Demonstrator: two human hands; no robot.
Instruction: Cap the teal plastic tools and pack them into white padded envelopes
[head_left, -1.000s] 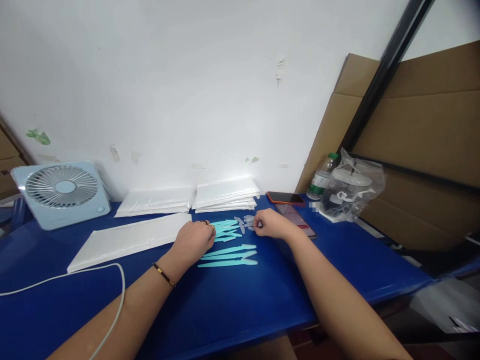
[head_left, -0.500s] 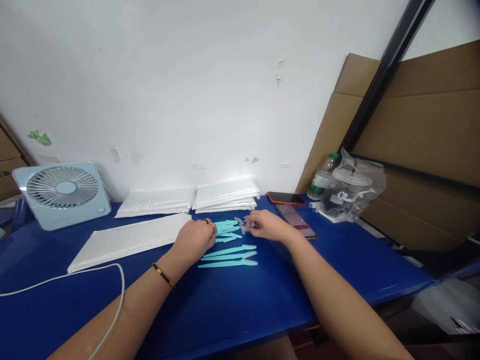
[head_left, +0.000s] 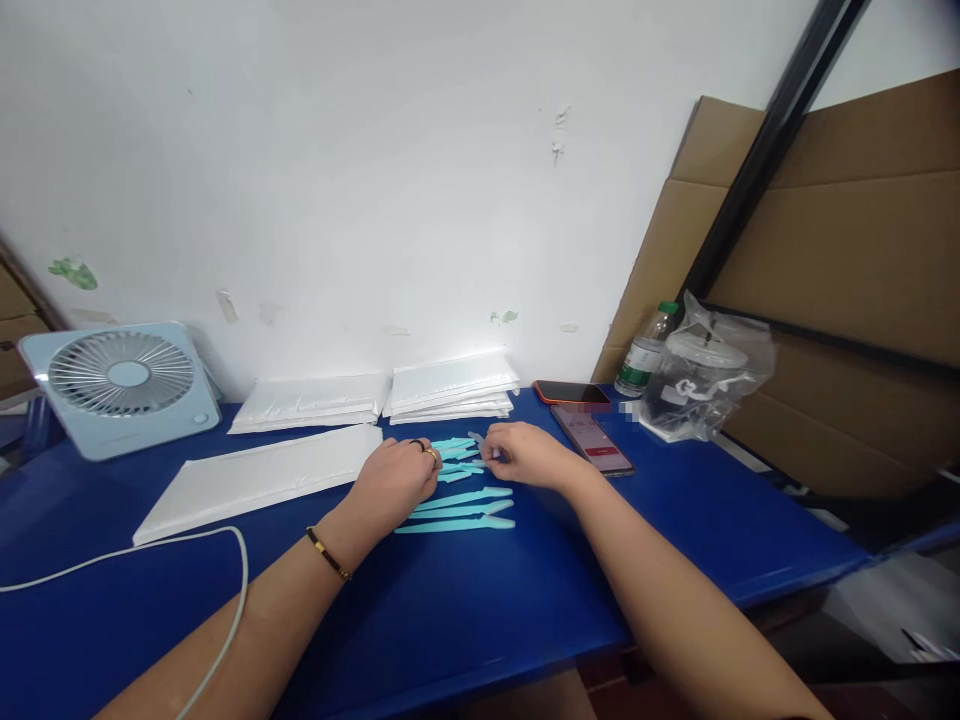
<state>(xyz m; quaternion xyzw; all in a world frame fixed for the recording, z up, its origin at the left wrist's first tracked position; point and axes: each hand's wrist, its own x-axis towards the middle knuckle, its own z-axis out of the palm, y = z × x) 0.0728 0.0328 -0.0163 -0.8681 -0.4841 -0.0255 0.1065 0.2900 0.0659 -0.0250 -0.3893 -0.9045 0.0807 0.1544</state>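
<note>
Several turquoise eyebrow razors lie on the blue table, some lined up side by side. More turquoise razors are bunched just beyond them, between my hands. My left hand, with a ring and a bracelet, is closed on the handle end of a razor in this bunch; its fingers partly hide the handles. Opposite it, my right hand pinches at the blade end, its fingertips on a small clear blade cover. Another translucent cover shows beside those fingertips.
White padded mailers are stacked by the wall, with a single mailer nearer on the left. A blue fan and a white cable are at left. Two phones, a bottle and a bagged cup stand right.
My right hand has moved slightly left, closer to the bunched razors, and now covers most of the clear pieces. My left hand has shifted a little to the right.
</note>
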